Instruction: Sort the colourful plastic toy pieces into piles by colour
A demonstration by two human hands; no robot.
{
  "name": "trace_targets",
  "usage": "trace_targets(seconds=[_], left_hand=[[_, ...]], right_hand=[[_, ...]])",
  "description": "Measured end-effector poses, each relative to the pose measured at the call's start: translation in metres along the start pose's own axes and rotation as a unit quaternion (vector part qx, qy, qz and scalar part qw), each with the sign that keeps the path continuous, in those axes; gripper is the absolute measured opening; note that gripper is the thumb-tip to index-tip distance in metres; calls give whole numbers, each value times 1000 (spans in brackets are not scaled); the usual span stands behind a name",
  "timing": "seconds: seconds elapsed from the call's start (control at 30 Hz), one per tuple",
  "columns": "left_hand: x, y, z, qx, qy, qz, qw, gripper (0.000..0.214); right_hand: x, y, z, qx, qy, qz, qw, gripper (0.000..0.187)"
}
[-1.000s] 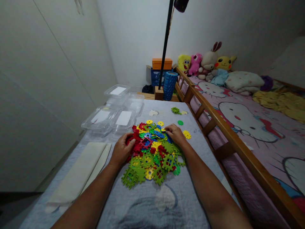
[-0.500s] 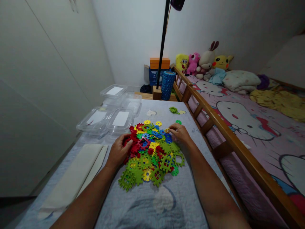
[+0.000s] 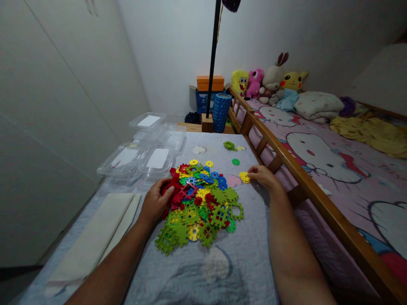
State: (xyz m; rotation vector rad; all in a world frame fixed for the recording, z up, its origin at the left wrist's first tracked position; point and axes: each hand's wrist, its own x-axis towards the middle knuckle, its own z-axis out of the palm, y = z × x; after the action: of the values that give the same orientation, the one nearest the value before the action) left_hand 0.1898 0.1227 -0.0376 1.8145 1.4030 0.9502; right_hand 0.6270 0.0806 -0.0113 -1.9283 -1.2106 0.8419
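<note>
A heap of interlocking plastic building pieces (image 3: 203, 192) in red, yellow, green and blue lies on the cloth-covered surface. My left hand (image 3: 157, 200) rests at the heap's left side, thumb and forefinger apart, touching red pieces (image 3: 173, 190); its other fingertips are hidden. Out to the right of the heap, my right hand (image 3: 262, 176) pinches a yellow notched disc (image 3: 244, 177) low over the cloth. Just behind it lies a green disc (image 3: 235, 162). Farther back sits a small cluster of green pieces (image 3: 229, 145).
Clear plastic boxes (image 3: 157, 157) with white labels stand at the back left. A folded cream cloth (image 3: 95, 233) lies left of my left arm. The wooden bed rail (image 3: 280, 159) runs along the right. A black pole (image 3: 213, 59) and a blue foam roller (image 3: 221, 113) stand beyond the far edge.
My right hand has moved right, away from the heap, with the yellow disc in its fingers. My left hand stays at the red pieces. The view has shifted slightly.
</note>
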Motion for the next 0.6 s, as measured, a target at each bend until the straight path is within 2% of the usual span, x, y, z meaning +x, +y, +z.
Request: trace_targets(seconds=[0.13, 0.23, 0.37, 0.43, 0.53, 0.6], left_hand=[[0, -1, 0, 4, 0, -1, 1000, 52], [0, 0, -1, 6, 2, 2, 1000, 51], [0, 2, -1, 3, -2, 2, 1000, 51], [0, 2, -1, 3, -1, 5, 1000, 51], [0, 2, -1, 2, 0, 9, 1000, 49], [0, 1, -1, 2, 0, 10, 1000, 49]], right_hand=[[2, 5, 5, -48, 6, 1, 999, 6], [4, 4, 4, -81, 34, -4, 996, 5], [5, -13, 12, -92, 68, -92, 989, 4], [3, -27, 26, -103, 46, -142, 983, 2], [-1, -47, 59, -143, -8, -191, 971, 8], [-4, -54, 82, -175, -10, -226, 958, 13]])
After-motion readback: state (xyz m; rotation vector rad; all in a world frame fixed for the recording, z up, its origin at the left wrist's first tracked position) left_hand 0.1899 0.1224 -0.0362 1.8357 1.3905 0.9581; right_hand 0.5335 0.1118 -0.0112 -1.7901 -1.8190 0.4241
